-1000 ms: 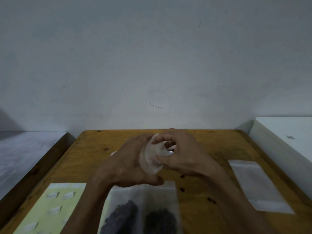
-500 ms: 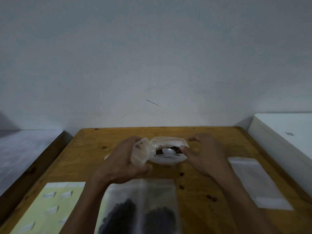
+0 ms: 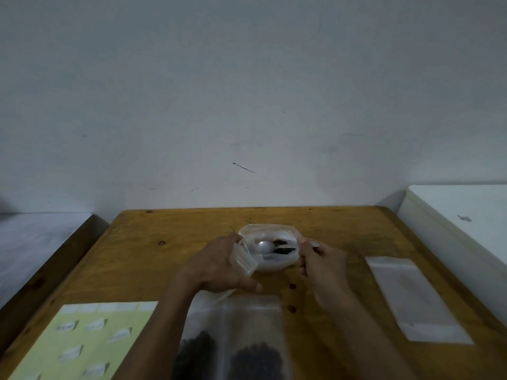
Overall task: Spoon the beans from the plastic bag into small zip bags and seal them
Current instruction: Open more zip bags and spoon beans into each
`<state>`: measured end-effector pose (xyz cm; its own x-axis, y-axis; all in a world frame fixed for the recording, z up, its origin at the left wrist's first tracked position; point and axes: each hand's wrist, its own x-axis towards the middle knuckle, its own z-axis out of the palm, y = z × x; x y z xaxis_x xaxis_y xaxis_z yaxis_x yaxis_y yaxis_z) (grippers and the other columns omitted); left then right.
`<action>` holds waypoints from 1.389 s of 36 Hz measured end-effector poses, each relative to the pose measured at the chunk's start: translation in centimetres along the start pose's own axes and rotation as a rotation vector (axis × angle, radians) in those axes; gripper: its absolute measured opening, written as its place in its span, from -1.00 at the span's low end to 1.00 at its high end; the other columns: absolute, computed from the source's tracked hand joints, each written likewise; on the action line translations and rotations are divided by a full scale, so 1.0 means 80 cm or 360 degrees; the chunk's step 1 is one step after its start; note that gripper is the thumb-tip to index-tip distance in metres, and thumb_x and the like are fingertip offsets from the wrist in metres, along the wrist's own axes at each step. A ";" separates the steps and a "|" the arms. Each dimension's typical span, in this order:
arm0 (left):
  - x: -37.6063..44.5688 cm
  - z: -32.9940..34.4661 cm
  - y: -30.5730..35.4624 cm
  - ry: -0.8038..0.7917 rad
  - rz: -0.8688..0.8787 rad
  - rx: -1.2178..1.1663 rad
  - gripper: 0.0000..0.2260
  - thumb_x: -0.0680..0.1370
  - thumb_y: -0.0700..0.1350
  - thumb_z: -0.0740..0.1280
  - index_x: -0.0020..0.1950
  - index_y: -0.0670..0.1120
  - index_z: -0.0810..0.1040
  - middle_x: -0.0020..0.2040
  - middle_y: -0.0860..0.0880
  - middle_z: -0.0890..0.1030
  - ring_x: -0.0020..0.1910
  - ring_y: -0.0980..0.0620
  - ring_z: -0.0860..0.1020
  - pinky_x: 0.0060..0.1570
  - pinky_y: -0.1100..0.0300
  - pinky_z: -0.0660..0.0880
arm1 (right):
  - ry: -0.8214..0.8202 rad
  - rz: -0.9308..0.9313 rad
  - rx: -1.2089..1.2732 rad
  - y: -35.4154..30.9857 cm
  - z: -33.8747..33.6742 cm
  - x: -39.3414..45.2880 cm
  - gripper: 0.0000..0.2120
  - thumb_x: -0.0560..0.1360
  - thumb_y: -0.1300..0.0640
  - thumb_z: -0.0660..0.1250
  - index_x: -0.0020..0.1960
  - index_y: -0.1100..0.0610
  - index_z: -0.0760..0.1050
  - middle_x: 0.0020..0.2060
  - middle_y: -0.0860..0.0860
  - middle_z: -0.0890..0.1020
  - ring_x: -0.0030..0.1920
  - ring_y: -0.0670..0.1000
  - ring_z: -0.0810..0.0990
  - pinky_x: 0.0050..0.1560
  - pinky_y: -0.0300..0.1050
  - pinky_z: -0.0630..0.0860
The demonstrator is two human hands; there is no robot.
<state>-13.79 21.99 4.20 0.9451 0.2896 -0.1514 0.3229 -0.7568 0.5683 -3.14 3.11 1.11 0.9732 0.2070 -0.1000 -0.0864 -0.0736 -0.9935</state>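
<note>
A clear plastic bag [image 3: 270, 263] sits on the wooden table [image 3: 170, 256] with its mouth spread wide. Dark beans [image 3: 282, 246] and a silver spoon [image 3: 262, 246] show inside it. My left hand [image 3: 219, 267] grips the bag's left rim, with crumpled plastic bunched against the fingers. My right hand [image 3: 318, 260] pinches the right rim. Near the bottom edge lie two small zip bags [image 3: 233, 341] side by side, each holding dark beans, partly hidden by my left forearm.
A flat empty zip bag [image 3: 414, 297] lies on the table at the right. A yellow sheet of white labels [image 3: 90, 341] lies at the lower left. A white box [image 3: 463, 229] borders the table's right side and a grey surface [image 3: 35, 242] its left.
A second ago both hands were close together around the bunched bag. They have pulled apart sideways, and the bag's mouth now gapes open, showing the spoon and beans.
</note>
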 end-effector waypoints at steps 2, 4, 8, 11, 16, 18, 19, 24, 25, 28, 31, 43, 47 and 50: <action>0.002 0.002 0.003 0.0026 -0.0009 0.0035 -0.02 0.20 0.26 0.60 0.50 0.02 0.25 0.35 0.04 0.40 0.21 0.00 0.44 0.13 0.06 0.54 | 0.0074 -0.0287 -0.0279 0.004 0.009 -0.002 -0.78 0.61 -0.04 0.32 -0.07 0.05 0.66 -0.28 -0.03 0.65 -0.24 0.00 0.62 -0.22 -0.03 0.55; 0.003 0.002 0.005 0.0036 -0.0032 0.0049 -0.04 0.23 0.23 0.60 0.50 0.00 0.24 0.35 0.03 0.39 0.20 0.00 0.43 0.16 0.04 0.54 | 0.0107 -0.0434 -0.0425 0.004 0.013 -0.003 -0.77 0.62 -0.09 0.28 0.01 0.01 0.64 -0.14 -0.05 0.64 -0.13 -0.09 0.60 -0.20 -0.15 0.53; 0.005 0.002 0.004 0.0032 -0.0040 0.0045 -0.09 0.22 0.23 0.61 0.45 -0.01 0.30 0.29 0.06 0.40 0.15 0.02 0.45 0.13 0.04 0.54 | 0.0125 -0.0264 -0.0247 0.002 0.022 0.003 -0.81 0.59 -0.05 0.34 0.10 0.02 0.63 -0.04 -0.03 0.65 -0.10 -0.16 0.56 -0.27 -0.26 0.44; 0.005 0.003 0.004 0.0049 -0.0031 0.0053 -0.12 0.22 0.23 0.61 0.43 0.00 0.32 0.24 0.08 0.39 0.14 0.03 0.45 0.12 0.05 0.54 | 0.0171 -0.0058 -0.0017 0.004 0.028 0.009 -0.80 0.56 0.03 0.41 0.16 0.03 0.63 -0.03 -0.04 0.60 -0.11 -0.15 0.52 -0.29 -0.31 0.41; 0.007 0.003 0.001 0.0037 -0.0061 0.0041 -0.05 0.20 0.26 0.60 0.47 0.00 0.29 0.31 0.06 0.37 0.17 0.02 0.44 0.15 0.03 0.54 | 0.0120 0.0121 0.0248 0.013 0.030 0.018 -0.73 0.44 0.24 0.52 0.13 0.07 0.65 0.07 0.04 0.66 0.08 0.03 0.62 0.02 -0.04 0.64; 0.006 0.004 0.002 0.0040 -0.0066 0.0048 -0.04 0.20 0.25 0.60 0.48 -0.01 0.28 0.33 0.05 0.37 0.18 0.02 0.43 0.16 0.04 0.53 | 0.0169 0.0164 0.0312 0.016 0.031 0.021 -0.75 0.42 0.31 0.53 0.06 0.09 0.67 0.12 0.13 0.66 0.14 0.10 0.62 0.15 0.04 0.62; 0.006 0.004 0.002 0.0045 -0.0062 0.0055 -0.03 0.21 0.25 0.61 0.49 -0.02 0.27 0.33 0.05 0.37 0.19 0.02 0.43 0.16 0.05 0.52 | 0.0202 0.0166 0.0338 0.016 0.031 0.022 -0.77 0.43 0.32 0.52 0.05 0.11 0.67 0.12 0.15 0.67 0.15 0.12 0.62 0.16 0.04 0.61; 0.004 0.004 0.003 0.0046 -0.0063 0.0052 -0.04 0.22 0.24 0.60 0.49 -0.03 0.26 0.32 0.06 0.36 0.17 0.03 0.43 0.14 0.07 0.52 | 0.0227 0.0177 0.0417 0.012 0.028 0.017 -0.69 0.40 0.29 0.55 0.13 0.17 0.63 0.04 0.08 0.65 0.06 0.05 0.61 0.04 -0.07 0.59; 0.004 0.003 0.003 0.0047 -0.0059 0.0058 -0.04 0.22 0.24 0.60 0.50 -0.03 0.26 0.32 0.06 0.36 0.17 0.03 0.43 0.15 0.06 0.52 | 0.0195 0.0174 0.0384 0.014 0.027 0.016 -0.67 0.39 0.29 0.56 0.12 0.12 0.62 0.02 0.05 0.65 0.04 0.04 0.61 -0.02 -0.09 0.58; 0.003 0.003 0.004 0.0046 -0.0058 0.0070 -0.03 0.23 0.25 0.60 0.50 -0.03 0.26 0.34 0.05 0.36 0.18 0.02 0.42 0.16 0.06 0.51 | 0.0121 0.0182 0.0278 0.018 0.021 0.017 -0.68 0.41 0.34 0.53 0.10 0.09 0.61 0.03 0.08 0.66 -0.01 0.06 0.63 -0.23 -0.18 0.53; 0.003 0.002 0.003 0.0037 -0.0077 0.0050 -0.04 0.22 0.24 0.61 0.49 -0.02 0.26 0.32 0.06 0.36 0.17 0.03 0.42 0.14 0.07 0.52 | 0.0159 0.0191 0.0291 0.014 0.016 0.019 -0.79 0.45 0.30 0.50 0.05 0.12 0.64 0.00 0.10 0.67 -0.10 0.03 0.62 -0.30 -0.23 0.51; 0.001 0.003 0.007 0.0051 -0.0076 0.0064 -0.06 0.26 0.23 0.59 0.51 -0.03 0.24 0.34 0.03 0.35 0.23 0.00 0.41 0.25 -0.01 0.50 | 0.0203 -0.1458 -0.0905 0.004 0.014 -0.013 -0.81 0.63 0.17 0.27 0.10 0.19 0.64 -0.09 0.03 0.60 -0.18 -0.11 0.51 -0.23 -0.49 0.39; 0.001 0.005 0.006 0.0065 -0.0066 0.0084 -0.06 0.26 0.22 0.59 0.51 -0.03 0.24 0.36 0.04 0.35 0.24 0.01 0.40 0.25 0.00 0.50 | 0.0090 -0.1625 -0.1252 0.023 0.005 -0.016 -0.84 0.60 0.25 0.27 0.11 0.20 0.60 -0.03 0.07 0.59 -0.19 -0.01 0.56 -0.27 -0.23 0.53; 0.002 0.008 0.009 0.0072 -0.0039 0.0083 -0.05 0.25 0.21 0.59 0.51 -0.02 0.24 0.37 0.05 0.34 0.24 0.02 0.40 0.24 0.00 0.50 | 0.0069 -0.1499 -0.1525 0.034 0.013 -0.017 -0.75 0.45 0.35 0.46 0.11 0.20 0.62 0.01 0.10 0.60 -0.13 0.04 0.63 -0.20 -0.34 0.42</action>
<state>-13.40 21.11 4.11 0.9341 0.3335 -0.1277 0.3492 -0.7784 0.5217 -4.88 3.61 -1.54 0.5866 0.5269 0.6151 0.7794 -0.5737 -0.2519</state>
